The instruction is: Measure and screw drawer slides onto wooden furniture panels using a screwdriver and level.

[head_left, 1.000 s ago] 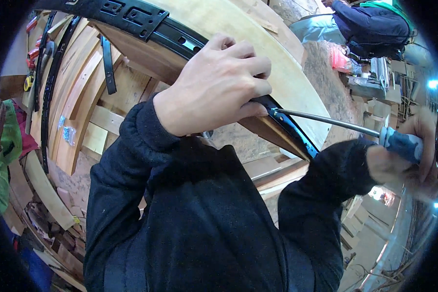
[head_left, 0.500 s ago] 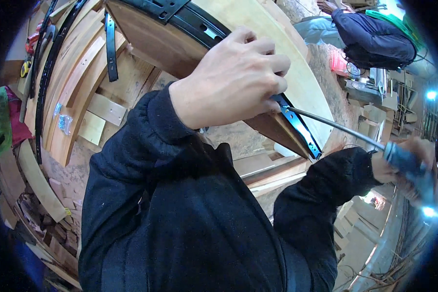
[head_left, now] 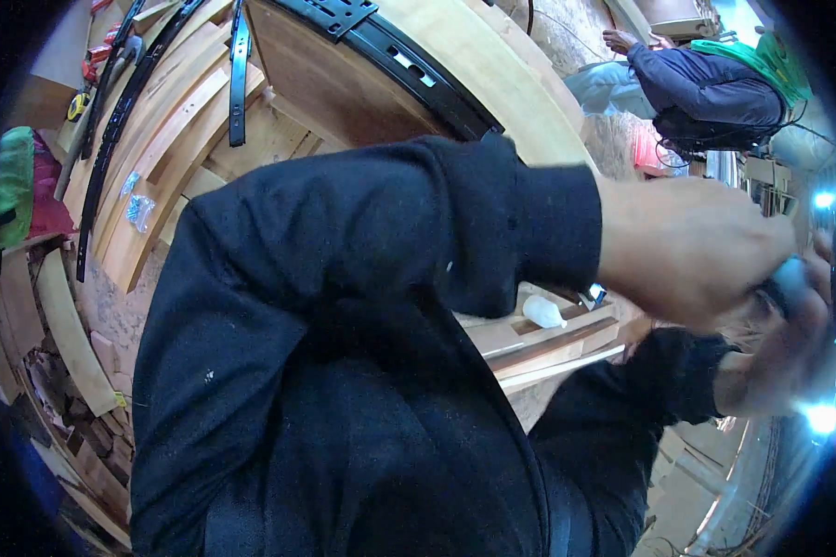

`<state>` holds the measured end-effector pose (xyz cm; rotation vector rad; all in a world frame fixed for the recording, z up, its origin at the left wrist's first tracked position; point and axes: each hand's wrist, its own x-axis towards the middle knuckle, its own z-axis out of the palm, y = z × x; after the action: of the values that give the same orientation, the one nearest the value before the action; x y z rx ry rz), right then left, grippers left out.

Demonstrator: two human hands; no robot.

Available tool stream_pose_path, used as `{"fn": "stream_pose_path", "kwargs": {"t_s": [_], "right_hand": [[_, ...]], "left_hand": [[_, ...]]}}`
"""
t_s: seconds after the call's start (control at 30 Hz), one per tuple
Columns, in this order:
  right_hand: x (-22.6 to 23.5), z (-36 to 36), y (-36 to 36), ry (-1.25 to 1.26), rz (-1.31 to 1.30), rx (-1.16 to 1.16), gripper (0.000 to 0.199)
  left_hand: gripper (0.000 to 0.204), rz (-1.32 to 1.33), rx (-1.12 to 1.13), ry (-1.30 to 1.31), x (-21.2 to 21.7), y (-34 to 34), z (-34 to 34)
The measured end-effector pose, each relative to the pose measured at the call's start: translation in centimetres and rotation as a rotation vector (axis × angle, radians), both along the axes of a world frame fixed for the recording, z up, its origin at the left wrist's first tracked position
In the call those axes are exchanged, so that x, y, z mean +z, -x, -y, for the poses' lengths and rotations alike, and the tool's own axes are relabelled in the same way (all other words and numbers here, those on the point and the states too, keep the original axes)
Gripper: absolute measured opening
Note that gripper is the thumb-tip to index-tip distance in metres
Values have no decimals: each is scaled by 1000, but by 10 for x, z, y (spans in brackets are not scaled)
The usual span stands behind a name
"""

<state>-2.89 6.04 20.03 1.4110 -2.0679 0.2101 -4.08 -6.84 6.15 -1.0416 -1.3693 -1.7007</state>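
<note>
My left arm stretches across to the right, where my left hand meets my right hand near the right rim. Both hands are smeared by motion. Between them shows a bit of the teal handle of a screwdriver, with my right hand closed about it; its shaft is hidden. The fingers of my left hand are mostly hidden beside the handle. Beyond my left arm stands a wooden cabinet panel with a pale edge and a black metal drawer slide. My sleeve covers the panel's lower part.
At left, several long wood strips lie with black slide rails and small bags of screws. A tape measure lies at far left. A white bottle-like thing sits below my left arm. Another person is at upper right.
My left hand has left the drawer slide and swung right to my right hand. The screwdriver's tip no longer shows at the slide. The view has shifted slightly.
</note>
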Motion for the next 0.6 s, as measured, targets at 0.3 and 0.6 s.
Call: {"fn": "stream_pose_path", "kwargs": {"t_s": [0.3, 0.6], "right_hand": [[85, -42, -9, -773, 523, -436, 52], [82, 41, -16, -1081, 767, -921, 42]], "left_hand": [[35, 35, -420, 318, 15, 14, 18], [26, 24, 311, -12, 6, -22, -29]]}}
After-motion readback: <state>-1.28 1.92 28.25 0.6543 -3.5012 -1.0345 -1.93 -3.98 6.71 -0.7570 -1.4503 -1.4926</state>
